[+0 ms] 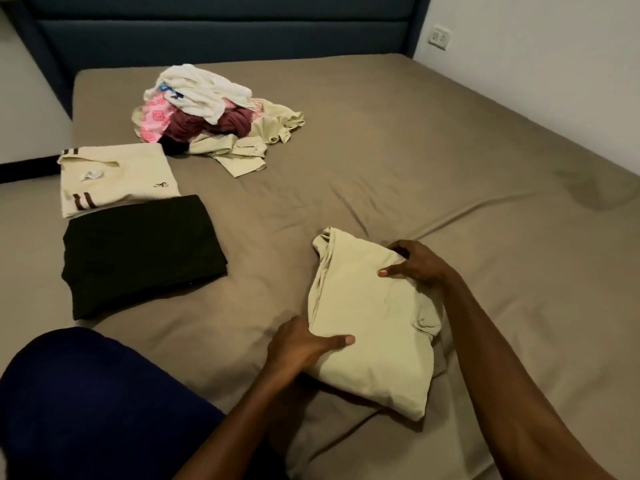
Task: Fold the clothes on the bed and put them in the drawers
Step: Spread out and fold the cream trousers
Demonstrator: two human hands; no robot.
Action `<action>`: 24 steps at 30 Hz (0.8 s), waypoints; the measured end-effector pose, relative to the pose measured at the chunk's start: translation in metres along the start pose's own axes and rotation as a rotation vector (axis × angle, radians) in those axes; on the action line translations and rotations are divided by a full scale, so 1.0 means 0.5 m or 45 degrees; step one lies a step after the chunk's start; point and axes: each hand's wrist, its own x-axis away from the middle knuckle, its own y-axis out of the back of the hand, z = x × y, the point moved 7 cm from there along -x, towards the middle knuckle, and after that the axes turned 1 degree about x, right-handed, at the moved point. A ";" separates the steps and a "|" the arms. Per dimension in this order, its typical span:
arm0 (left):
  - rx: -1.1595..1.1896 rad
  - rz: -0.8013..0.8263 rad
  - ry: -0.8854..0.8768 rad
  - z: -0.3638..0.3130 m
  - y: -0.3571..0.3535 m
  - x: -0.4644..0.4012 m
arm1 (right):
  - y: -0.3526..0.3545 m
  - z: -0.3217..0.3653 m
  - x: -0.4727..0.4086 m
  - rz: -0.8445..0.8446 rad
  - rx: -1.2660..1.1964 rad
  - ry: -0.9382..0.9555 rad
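A pale green folded garment (374, 317) lies on the bed in front of me. My left hand (304, 344) grips its near left edge, thumb on top and fingers underneath. My right hand (415, 263) holds its far right edge, thumb pressed on the cloth. To the left lie two folded items: a cream shirt with brown stripes (117, 178) and a black garment (138, 254) nearer to me. A heap of unfolded clothes (207, 112), white, pink, maroon and pale green, sits near the headboard.
The bed (450, 161) has a taupe fitted sheet, wrinkled around the garment. A dark blue headboard (221, 32) stands at the back. A white wall with a socket (439, 36) runs along the right side. My knee in dark blue cloth (90, 403) is at lower left.
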 end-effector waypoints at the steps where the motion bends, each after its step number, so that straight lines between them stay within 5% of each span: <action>1: 0.029 0.068 -0.012 -0.005 0.013 -0.007 | -0.005 0.006 -0.005 0.068 -0.002 -0.020; 5: 0.175 0.031 -0.088 -0.027 0.132 -0.060 | -0.005 -0.002 -0.006 0.150 -0.191 -0.156; 11: 1.104 -0.348 0.018 0.061 0.245 -0.103 | -0.078 0.000 0.083 0.137 -0.456 -0.201; 18: 0.741 -0.466 0.117 0.111 0.177 -0.099 | -0.083 -0.001 0.100 -0.151 -0.417 -0.075; 24: 0.913 -0.496 0.038 0.094 0.202 -0.092 | -0.068 0.065 0.107 -0.193 -0.642 -0.044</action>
